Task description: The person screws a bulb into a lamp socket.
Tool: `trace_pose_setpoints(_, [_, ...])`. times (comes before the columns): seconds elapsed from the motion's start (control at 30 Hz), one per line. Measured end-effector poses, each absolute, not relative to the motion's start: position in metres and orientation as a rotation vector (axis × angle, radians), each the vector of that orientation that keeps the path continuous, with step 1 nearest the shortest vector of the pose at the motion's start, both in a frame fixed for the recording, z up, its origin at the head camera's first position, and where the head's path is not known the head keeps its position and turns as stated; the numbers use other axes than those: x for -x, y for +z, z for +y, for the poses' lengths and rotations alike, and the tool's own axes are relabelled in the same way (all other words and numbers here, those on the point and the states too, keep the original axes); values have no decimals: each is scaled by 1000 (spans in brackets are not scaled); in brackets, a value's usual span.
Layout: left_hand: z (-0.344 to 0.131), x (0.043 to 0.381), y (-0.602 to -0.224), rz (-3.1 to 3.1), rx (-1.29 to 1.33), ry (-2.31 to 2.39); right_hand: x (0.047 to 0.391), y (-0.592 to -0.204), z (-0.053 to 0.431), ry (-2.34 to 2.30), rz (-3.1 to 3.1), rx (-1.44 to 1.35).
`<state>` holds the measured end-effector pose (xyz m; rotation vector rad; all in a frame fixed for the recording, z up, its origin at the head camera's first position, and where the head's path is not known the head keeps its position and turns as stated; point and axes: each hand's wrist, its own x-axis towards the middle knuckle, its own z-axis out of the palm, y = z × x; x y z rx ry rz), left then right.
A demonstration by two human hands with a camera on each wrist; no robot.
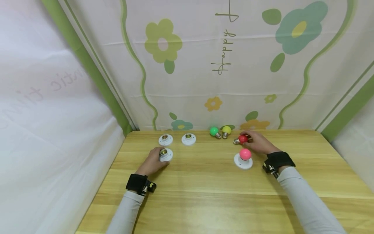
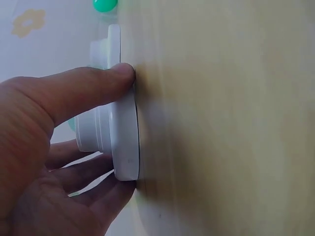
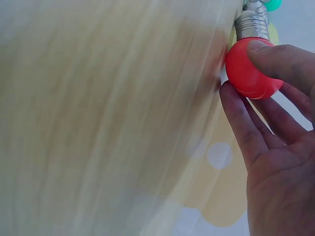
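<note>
The right hand (image 1: 257,143) pinches the red bulb (image 1: 242,139) near the back of the table (image 1: 204,182); this bulb seems light, smooth and perhaps fragile, better held gently by its round part. The left hand (image 1: 152,162) grips the rim of the front-left socket (image 1: 167,156), probably stiff, without bulb; the pink bulb (image 1: 245,154) sits in the right socket (image 1: 243,164).

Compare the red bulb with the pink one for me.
The red bulb is sideways, held by the right hand; the pink bulb sits upright in a white socket, untouched. The red bulb's metal base shows; the pink bulb's is hidden. Both have round globes.
</note>
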<state>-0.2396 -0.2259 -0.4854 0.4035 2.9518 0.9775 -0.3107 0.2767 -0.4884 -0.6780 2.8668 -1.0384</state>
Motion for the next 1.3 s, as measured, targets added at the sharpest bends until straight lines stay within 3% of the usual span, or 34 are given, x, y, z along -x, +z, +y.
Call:
trace_pose_setpoints(0.27, [-221,239,-485,2974,-406,991,307,-487,279,-1084,2829,632])
trace_pose_setpoints(0.7, [-208,240,-484,2975,-412,1033,298,-483,279,-1146,2898,795])
trace_pose_setpoints(1.3, [-181,243,-480,3020,-692,1109,275,-455,271,-1150,3021,915])
